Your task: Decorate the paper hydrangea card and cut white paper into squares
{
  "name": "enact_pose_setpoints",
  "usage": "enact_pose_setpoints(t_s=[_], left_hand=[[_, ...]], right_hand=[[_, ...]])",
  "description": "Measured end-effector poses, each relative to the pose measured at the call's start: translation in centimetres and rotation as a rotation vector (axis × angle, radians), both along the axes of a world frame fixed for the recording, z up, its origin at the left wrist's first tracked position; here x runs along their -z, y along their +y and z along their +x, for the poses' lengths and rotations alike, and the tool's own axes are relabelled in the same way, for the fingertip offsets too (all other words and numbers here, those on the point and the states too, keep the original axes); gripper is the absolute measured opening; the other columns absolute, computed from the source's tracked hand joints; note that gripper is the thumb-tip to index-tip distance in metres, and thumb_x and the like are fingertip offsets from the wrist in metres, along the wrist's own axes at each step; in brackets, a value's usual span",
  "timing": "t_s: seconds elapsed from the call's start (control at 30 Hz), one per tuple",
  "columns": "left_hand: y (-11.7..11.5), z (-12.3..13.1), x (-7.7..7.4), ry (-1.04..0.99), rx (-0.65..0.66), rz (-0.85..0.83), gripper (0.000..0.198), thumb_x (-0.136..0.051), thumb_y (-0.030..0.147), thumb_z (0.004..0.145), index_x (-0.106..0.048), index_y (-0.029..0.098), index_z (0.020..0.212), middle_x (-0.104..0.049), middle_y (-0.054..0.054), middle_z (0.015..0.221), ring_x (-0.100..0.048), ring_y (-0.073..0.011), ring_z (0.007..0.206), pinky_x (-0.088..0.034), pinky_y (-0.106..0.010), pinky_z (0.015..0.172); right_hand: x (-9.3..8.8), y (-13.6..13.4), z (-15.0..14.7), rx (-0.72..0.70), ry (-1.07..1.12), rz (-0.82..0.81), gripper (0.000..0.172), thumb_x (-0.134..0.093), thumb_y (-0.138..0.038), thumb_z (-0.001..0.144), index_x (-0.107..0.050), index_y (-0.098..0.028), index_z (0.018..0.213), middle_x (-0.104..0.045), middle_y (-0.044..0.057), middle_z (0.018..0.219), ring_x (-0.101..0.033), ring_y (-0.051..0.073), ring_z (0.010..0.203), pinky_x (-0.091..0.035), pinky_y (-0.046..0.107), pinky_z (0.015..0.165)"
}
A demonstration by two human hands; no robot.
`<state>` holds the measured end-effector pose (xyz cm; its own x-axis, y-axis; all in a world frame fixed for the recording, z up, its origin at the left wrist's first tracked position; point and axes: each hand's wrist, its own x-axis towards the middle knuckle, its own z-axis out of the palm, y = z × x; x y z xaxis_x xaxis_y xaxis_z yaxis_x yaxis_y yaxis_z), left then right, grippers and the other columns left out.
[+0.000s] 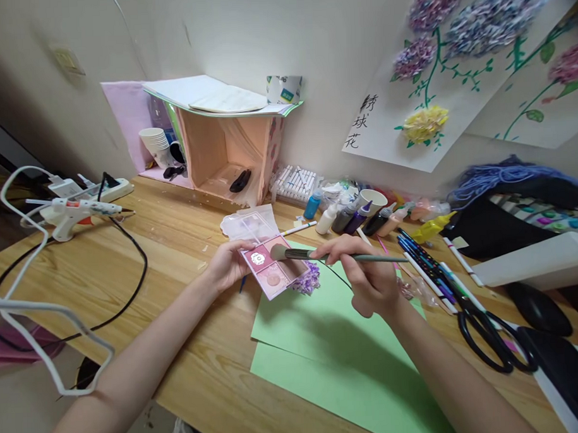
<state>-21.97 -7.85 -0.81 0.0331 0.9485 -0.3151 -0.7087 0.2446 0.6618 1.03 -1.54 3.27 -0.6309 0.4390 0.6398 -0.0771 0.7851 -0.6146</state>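
the makeup palette (273, 281) was just left of ctr frame, tilted & off the table, w/ pink and peach pans facing up. left hand (231, 264) had it by its left edge, fingers closed around that side. the thick brush (300, 254) lay across it, bristle end over the upper right pan; couldn't tell if bristles touched. right hand (364, 274), right of ctr, gripped the brush handle w/ fingers curled in.

a purple flower (310, 280) showed partly behind the palette's lower right edge. below, 2 green sheets (341, 366) overlapped on the table, lower ctr, w/ arm shadow across. a clear scalloped piece (244, 227) lay just behind the palette.

the surface was a pale wood table (203, 352), grain visible, w/ small scraps here & there. left side: white glue gun (73, 211) near a power strip (120, 191), a black cable (141, 266) looping fwd. right of ctr, a row of paint bottles (359, 218); then pens (426, 262) and black-handled scissors (485, 339), w/ a black mouse (541, 309) at far right.

upper ctr-left, a peach-lined box (220, 140) stood against the wall (225, 29), w/ sheets and a tape roll (283, 89) on top, stacked paper cups (154, 146) to its left. wall was pale: switch (68, 60) at upper left, flower poster (385, 134) w/ chinese characters at upper right.
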Motion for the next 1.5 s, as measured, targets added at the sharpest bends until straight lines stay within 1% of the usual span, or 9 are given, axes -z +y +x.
enact_pose_setpoints(t_s=[0.23,0.53,0.67,0.77,0.97,1.07,1.2,1.37,1.5], left_hand=[[0.1,0.1,0.2,0.005,0.054,-0.019,0.043,-0.048,0.006,0.071,-0.059,-0.001,0.112,-0.063,-0.019,0.113,-0.061,-0.0280,0.102,-0.045,-0.036,0.093],[0.1,-0.2,0.5,0.008,0.082,-0.019,0.038,-0.048,0.007,0.071,-0.062,0.000,0.106,-0.067,-0.017,0.105,-0.064,-0.0260,0.096,-0.048,-0.034,0.088],[0.1,-0.7,-0.1,0.036,-0.027,-0.067,0.038,-0.049,0.005,0.069,-0.062,0.000,0.104,-0.069,-0.017,0.099,-0.066,-0.0252,0.087,-0.051,-0.033,0.082],[0.2,-1.8,-0.9,0.061,-0.183,-0.084,0.043,-0.049,0.004,0.068,-0.059,0.001,0.109,-0.070,-0.016,0.093,-0.067,-0.0250,0.082,-0.054,-0.034,0.075],[0.2,-4.5,-1.8,0.039,-0.408,-0.080,0.044,-0.046,0.007,0.071,-0.056,0.003,0.113,-0.069,-0.015,0.093,-0.068,-0.0252,0.080,-0.058,-0.036,0.069],[0.2,-5.1,-1.6,0.030,-0.426,-0.047,0.043,-0.046,0.008,0.071,-0.056,0.004,0.113,-0.068,-0.015,0.097,-0.067,-0.0262,0.085,-0.057,-0.038,0.072],[0.2,-5.1,-1.2,0.008,-0.402,-0.002,0.044,-0.047,0.008,0.070,-0.057,0.006,0.113,-0.067,-0.014,0.100,-0.066,-0.0269,0.090,-0.056,-0.040,0.078],[0.3,-4.9,-1.3,0.011,-0.399,-0.045,0.044,-0.047,0.008,0.070,-0.056,0.006,0.112,-0.068,-0.015,0.099,-0.066,-0.0270,0.088,-0.057,-0.039,0.075],[0.2,-4.7,-1.6,0.021,-0.409,-0.055,0.043,-0.046,0.007,0.070,-0.055,0.004,0.113,-0.068,-0.015,0.098,-0.067,-0.0258,0.086,-0.057,-0.036,0.073]], right_hand=[[-0.3,0.0,0.0,0.009,-0.003,0.027,0.017,-0.037,-0.017,0.089,-0.053,-0.022,0.086,-0.064,0.006,0.086,-0.062,0.020,0.084,-0.050,0.038,0.072],[-0.7,-0.1,0.2,-0.008,0.047,-0.064,0.018,-0.037,-0.021,0.091,-0.054,-0.022,0.084,-0.065,0.005,0.085,-0.061,0.019,0.081,-0.049,0.036,0.070],[-1.5,-0.2,0.0,0.214,0.232,-0.090,0.020,-0.038,-0.026,0.091,-0.054,-0.023,0.079,-0.066,0.005,0.084,-0.061,0.019,0.076,-0.049,0.036,0.067],[-1.5,0.2,-0.1,0.332,0.243,-0.117,0.017,-0.040,-0.027,0.090,-0.052,-0.023,0.078,-0.064,0.003,0.078,-0.060,0.018,0.073,-0.048,0.034,0.066],[0.1,1.3,-0.6,0.227,-0.099,-0.120,0.014,-0.040,-0.025,0.091,-0.052,-0.022,0.085,-0.064,0.003,0.085,-0.059,0.018,0.080,-0.045,0.032,0.071],[0.7,1.5,-0.7,0.208,-0.168,-0.135,0.016,-0.039,-0.025,0.091,-0.053,-0.021,0.083,-0.063,0.002,0.081,-0.058,0.017,0.076,-0.044,0.030,0.069],[0.8,1.7,-0.6,0.260,-0.058,-0.202,0.018,-0.037,-0.029,0.092,-0.052,-0.022,0.085,-0.063,0.004,0.086,-0.057,0.018,0.077,-0.045,0.031,0.071],[1.1,2.4,-0.7,0.212,-0.144,-0.255,0.022,-0.040,-0.030,0.092,-0.059,-0.021,0.085,-0.062,0.004,0.085,-0.057,0.017,0.076,-0.045,0.030,0.069],[1.1,3.0,-0.6,0.257,0.020,-0.320,0.024,-0.040,-0.032,0.092,-0.061,-0.021,0.086,-0.063,0.004,0.086,-0.057,0.016,0.073,-0.046,0.028,0.066]])
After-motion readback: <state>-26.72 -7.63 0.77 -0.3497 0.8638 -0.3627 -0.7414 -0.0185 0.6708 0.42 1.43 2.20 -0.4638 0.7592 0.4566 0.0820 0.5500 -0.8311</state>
